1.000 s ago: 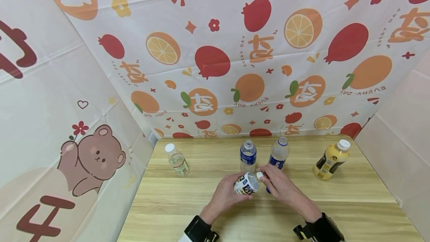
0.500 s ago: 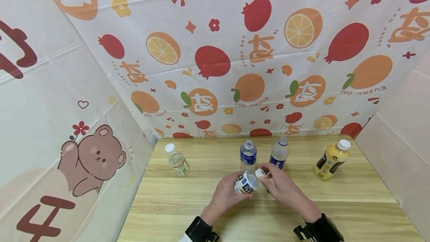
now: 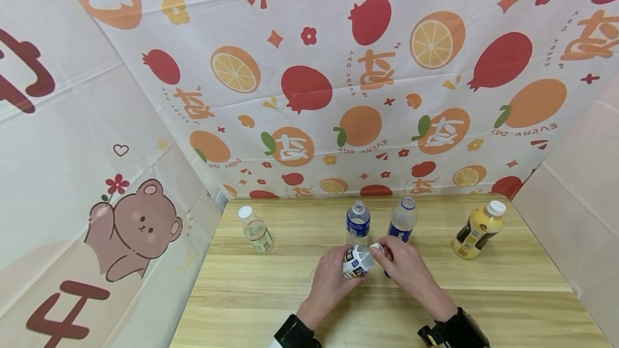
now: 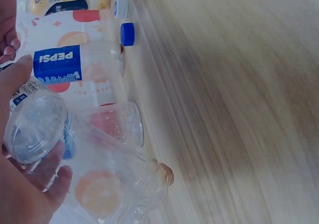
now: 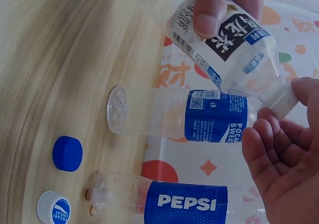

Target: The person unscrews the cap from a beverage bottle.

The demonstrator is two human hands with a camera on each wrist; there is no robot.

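Observation:
A clear plastic bottle (image 5: 234, 50) with a white-and-black label lies tilted in my left hand (image 3: 333, 273), neck to the right. My left fingers and thumb curl round its body. At the bottle's neck, my right thumb and fingers pinch the white cap (image 5: 281, 102); in the head view my right hand (image 3: 408, 270) partly covers that cap. Just behind the hands stand an uncapped Pocari Sweat bottle (image 3: 358, 224) and an uncapped Pepsi bottle (image 3: 403, 218). Another clear bottle (image 4: 149, 184) with a brownish base shows beyond my left hand, mostly hidden in the head view.
Loose on the wooden table (image 3: 251, 305) are a blue cap (image 5: 67, 153) and a white Pocari Sweat cap (image 5: 53, 207). A white-capped clear bottle (image 3: 256, 232) stands at the left, a yellow bottle (image 3: 476, 230) at the right. A fruit-print cloth (image 3: 309, 122) hangs behind.
My left hand and the bottle have shifted slightly to the right. My right fingers have changed their hold on the cap, which is now more covered by them. The standing bottles have not moved.

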